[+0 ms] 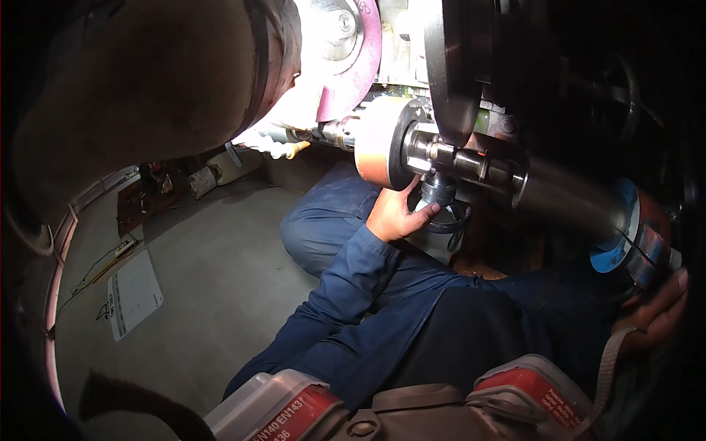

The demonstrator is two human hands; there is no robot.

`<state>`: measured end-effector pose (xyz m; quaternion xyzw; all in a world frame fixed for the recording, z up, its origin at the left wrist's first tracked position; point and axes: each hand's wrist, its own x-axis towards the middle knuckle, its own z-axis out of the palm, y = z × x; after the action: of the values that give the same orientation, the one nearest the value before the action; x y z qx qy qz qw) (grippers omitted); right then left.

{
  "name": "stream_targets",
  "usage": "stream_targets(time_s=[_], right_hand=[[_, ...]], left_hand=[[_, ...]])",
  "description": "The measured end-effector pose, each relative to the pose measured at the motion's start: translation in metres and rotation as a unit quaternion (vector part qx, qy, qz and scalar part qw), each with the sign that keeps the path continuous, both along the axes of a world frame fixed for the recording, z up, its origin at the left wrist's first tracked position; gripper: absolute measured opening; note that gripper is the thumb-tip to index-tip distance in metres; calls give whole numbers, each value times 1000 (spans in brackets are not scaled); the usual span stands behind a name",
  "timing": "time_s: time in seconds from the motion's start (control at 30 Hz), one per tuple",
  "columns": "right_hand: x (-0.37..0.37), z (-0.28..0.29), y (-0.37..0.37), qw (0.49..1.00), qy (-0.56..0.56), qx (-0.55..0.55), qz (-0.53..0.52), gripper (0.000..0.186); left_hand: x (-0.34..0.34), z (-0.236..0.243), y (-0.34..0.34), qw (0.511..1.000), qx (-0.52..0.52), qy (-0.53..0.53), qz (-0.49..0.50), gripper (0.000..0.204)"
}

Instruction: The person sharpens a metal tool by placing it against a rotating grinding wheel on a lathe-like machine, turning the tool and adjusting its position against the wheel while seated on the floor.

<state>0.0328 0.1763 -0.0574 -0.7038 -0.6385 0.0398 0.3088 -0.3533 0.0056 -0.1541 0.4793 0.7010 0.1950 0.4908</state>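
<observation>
My left hand [399, 214] reaches up under a horizontal metal shaft [566, 192]. Its thumb and fingers close around a silver knurled, cylindrical gauge-like piece [439, 189] with a dark round lower part. Just above that hand, a wide round collar [384, 143] sits on the shaft, its left side washed out by glare. At the shaft's right end is a blue ring [614, 228] with a metal clamp [650, 253] beside it. Below the clamp, my right hand [657, 312] has its fingers curled together; whatever lies within them is hidden.
A pink grinding wheel [358, 70] stands behind the shaft under bright light. A big rounded machine housing [140, 81] overhangs the upper left. A dark guard [450, 66] hangs above the shaft. Respirator filters [290, 408] fill the lower edge. A white sign [134, 294] lies on the grey floor [213, 279].
</observation>
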Motion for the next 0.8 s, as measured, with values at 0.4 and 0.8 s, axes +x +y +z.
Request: stream_targets(time_s=[0.4, 0.8], right_hand=[[3, -23, -5, 999, 17, 27, 21, 37], [8, -41, 4, 975, -99, 175, 93, 44]], left_hand=[[1, -2, -1, 999, 37, 37, -4, 67], [4, 5, 7, 996, 74, 45, 8, 60]])
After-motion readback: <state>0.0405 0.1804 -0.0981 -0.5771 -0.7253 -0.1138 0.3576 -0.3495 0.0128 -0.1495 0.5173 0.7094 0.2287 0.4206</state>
